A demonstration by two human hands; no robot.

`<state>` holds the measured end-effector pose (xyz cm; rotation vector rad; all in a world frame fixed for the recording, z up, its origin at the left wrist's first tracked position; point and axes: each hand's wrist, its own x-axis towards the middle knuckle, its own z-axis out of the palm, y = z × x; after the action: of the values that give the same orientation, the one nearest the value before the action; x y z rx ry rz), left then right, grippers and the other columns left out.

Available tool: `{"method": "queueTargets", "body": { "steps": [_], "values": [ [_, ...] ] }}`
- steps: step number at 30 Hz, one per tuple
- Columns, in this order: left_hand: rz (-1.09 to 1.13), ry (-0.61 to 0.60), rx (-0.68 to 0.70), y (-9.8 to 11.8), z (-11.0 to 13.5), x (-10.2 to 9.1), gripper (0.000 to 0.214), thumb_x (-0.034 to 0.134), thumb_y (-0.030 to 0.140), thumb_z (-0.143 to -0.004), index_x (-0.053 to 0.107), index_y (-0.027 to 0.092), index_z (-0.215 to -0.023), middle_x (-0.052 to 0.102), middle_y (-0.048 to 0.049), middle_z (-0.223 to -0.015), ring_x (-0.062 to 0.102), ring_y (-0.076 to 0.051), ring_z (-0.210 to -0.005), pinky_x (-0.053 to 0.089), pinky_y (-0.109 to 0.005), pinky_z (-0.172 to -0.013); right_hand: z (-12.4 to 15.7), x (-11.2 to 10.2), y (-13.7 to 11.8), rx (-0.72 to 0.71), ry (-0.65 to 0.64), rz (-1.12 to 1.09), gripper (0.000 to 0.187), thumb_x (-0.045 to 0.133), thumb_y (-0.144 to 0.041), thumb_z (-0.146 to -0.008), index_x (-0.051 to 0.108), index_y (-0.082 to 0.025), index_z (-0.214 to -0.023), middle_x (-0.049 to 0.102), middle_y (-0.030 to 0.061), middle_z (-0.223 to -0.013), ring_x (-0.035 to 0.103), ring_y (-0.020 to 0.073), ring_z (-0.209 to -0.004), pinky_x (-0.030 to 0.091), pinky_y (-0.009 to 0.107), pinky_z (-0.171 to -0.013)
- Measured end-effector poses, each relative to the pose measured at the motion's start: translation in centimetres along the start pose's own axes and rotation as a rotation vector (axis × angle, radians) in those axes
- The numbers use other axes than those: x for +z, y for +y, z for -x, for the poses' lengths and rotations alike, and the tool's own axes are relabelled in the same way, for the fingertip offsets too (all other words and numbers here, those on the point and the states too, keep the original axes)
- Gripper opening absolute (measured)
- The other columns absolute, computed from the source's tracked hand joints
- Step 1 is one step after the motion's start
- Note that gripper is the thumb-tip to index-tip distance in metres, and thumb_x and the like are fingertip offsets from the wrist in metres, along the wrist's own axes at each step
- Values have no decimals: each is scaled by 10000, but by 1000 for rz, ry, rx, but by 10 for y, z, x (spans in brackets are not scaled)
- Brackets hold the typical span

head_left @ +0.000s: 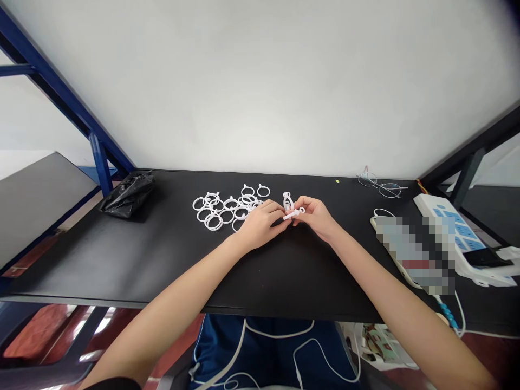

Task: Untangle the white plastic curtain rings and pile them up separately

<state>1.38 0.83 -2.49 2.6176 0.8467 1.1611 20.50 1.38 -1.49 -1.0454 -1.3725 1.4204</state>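
Note:
Both hands meet over the middle of the black table. Several white plastic rings with small eyelets, like curtain rings (288, 201), are gathered between them. My right hand (314, 216) pinches these rings, one lying nearly flat and others standing up behind it. My left hand (266, 222) is closed with its fingertips against the near ring, at the right edge of a loose pile of the same white rings (214, 219). Its fingers partly cover the pile, and how firmly they grip is hard to see.
A crumpled black plastic bag (129, 194) lies at the left rear. On the right are eyeglasses (384, 188), a phone (400, 254) with a cable, and a white power strip (450, 222). A white wall (276, 86) stands behind the table (162, 260).

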Motion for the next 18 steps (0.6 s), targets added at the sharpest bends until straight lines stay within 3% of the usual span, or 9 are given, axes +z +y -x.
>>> {"method": "queueTargets", "body": {
  "steps": [9,13,18],
  "values": [
    [136,-34,-225,-4,2,2,132,645,258,-843,606,178,-747,636,-20,-775,576,-149,-734,470,-284,-682,2,3,-3,25,-14,-11,392,860,-319,-608,496,-178,-642,719,29,-779,712,189,-761,579,283,-630],
    [132,13,-232,-4,0,2,147,658,270,-838,610,181,-730,661,-8,-753,582,-151,-733,443,-325,-761,2,4,-1,16,-9,-5,393,868,-331,-592,513,-173,-650,733,32,-810,715,190,-761,591,301,-661],
    [87,-19,-263,-3,1,2,133,673,278,-820,626,190,-732,688,6,-758,602,-162,-754,406,-387,-861,2,8,-3,43,18,-44,407,844,-416,-621,515,-178,-651,739,41,-781,732,216,-762,589,281,-610]
  ]
}}
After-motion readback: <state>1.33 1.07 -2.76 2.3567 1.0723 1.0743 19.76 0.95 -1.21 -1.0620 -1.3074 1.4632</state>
